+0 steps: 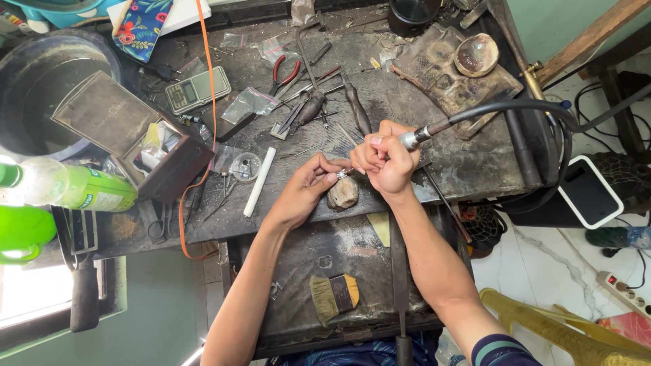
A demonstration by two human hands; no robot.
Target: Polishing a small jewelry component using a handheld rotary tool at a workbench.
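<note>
My left hand (306, 188) pinches a small silver ring (342, 174) between thumb and fingertips, resting it on a worn wooden bench peg (343, 194) at the edge of the dark workbench (468, 173). My right hand (383, 159) grips a rotary handpiece (415, 137) like a pen, its tip pointing at the ring. A black flexible shaft (508, 107) runs from the handpiece to the right. Both hands meet over the peg.
Pliers with red handles (285, 72), several other tools, a small digital scale (198, 89), a white stick (259, 181) and a dark open box (135, 132) lie on the bench. A green bottle (74, 188) sits left. A brush (334, 295) lies in the tray below.
</note>
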